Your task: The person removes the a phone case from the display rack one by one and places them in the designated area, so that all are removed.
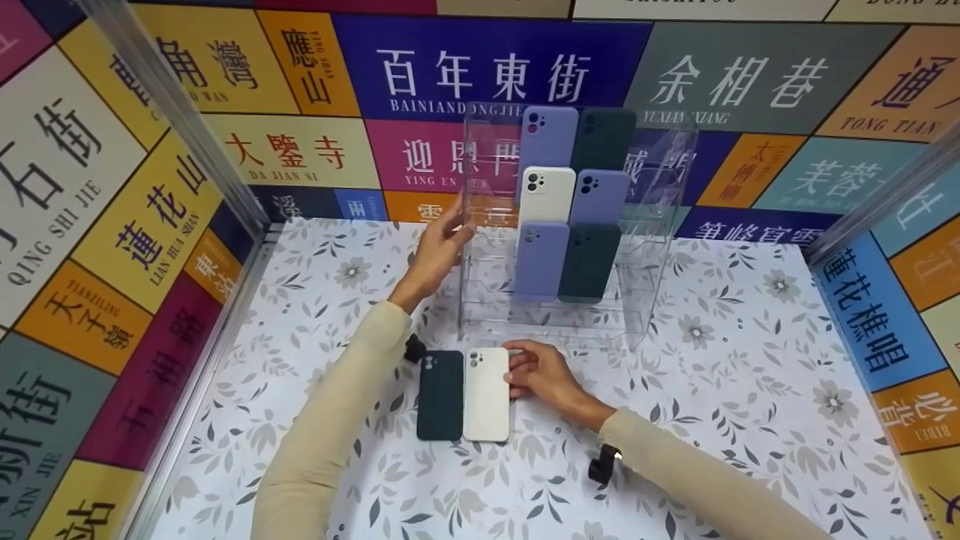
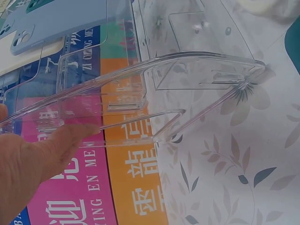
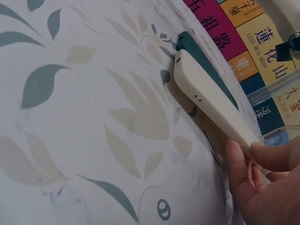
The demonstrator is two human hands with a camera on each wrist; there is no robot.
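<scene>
My left hand (image 1: pixel 441 244) is at the left side of a clear acrylic display stand (image 1: pixel 469 300). In the left wrist view, its thumb and a fingertip lie on either side of the stand's edge, gripping it. Low in front of the stand, my right hand (image 1: pixel 546 373) pinches the upper right edge of a white phone case (image 1: pixel 486 397). The right wrist view has thumb and fingers at that case's side, its near edge slightly raised off the cloth. A dark green phone case (image 1: pixel 439 397) lies flat directly left of the white one.
The stand's tiers hold several cases: a purple case (image 1: pixel 550 135), a dark green case (image 1: pixel 590 262) and a white case (image 1: pixel 547 193) among them. Printed panels (image 1: pixel 495 60) wall the back and sides. A leaf-patterned cloth (image 1: pixel 735 390) covers the table.
</scene>
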